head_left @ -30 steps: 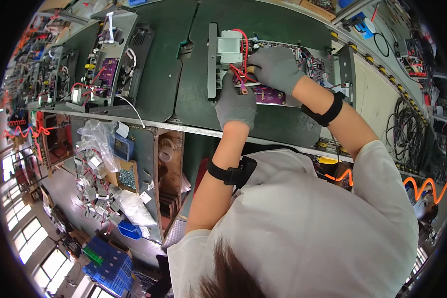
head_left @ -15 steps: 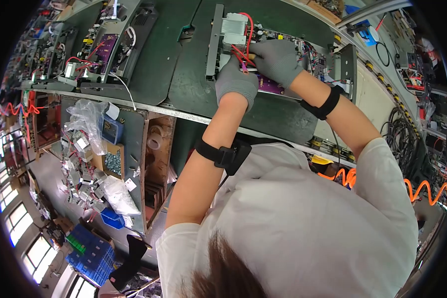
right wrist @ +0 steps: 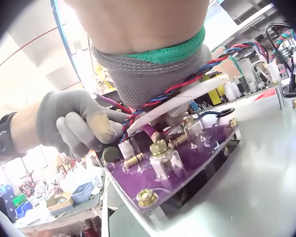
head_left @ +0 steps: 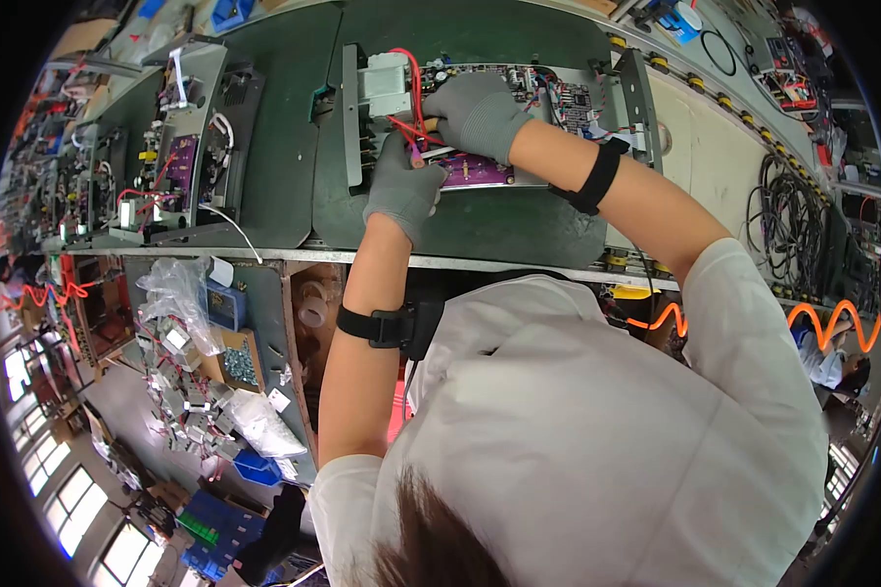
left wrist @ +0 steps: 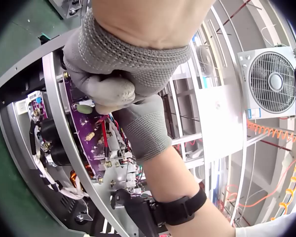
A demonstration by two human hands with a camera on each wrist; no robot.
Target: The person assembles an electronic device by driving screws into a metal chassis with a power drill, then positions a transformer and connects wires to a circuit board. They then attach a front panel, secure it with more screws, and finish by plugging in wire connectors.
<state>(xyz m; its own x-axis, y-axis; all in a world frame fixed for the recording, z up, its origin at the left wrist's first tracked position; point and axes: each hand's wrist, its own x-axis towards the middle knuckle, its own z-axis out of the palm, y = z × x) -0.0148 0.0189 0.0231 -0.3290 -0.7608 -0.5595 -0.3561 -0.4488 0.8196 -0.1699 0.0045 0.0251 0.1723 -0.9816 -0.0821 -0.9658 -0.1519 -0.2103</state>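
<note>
Both hands wear grey knit gloves and meet over an electronics chassis, whose end plate [head_left: 352, 117] stands at the left. My left hand [head_left: 401, 188] grips among red cables [head_left: 417, 70], beside a purple-sleeved cable end [head_left: 417, 157]. From the other side, my right hand [head_left: 480, 112] curls its fingers onto the same cables; its fingertips are partly hidden. Below them lies a purple circuit board [right wrist: 187, 163] with brass screws. A silver block-shaped part [head_left: 387, 90] sits behind the left hand. In the right wrist view, twisted red and blue wires [right wrist: 207, 69] and a white tube [right wrist: 180, 102] cross before the right hand.
Another chassis [head_left: 191, 147] stands on the green bench at the left. Below it are a box of small metal parts [head_left: 240, 364] and a blue bin [head_left: 256, 468]. Black cables [head_left: 778, 215] hang at the right, near an orange coiled hose [head_left: 832, 328].
The head view has shifted, so chassis and hands appear farther left than before. Both hands stay at the red cables, with only small movements of the wrists.
</note>
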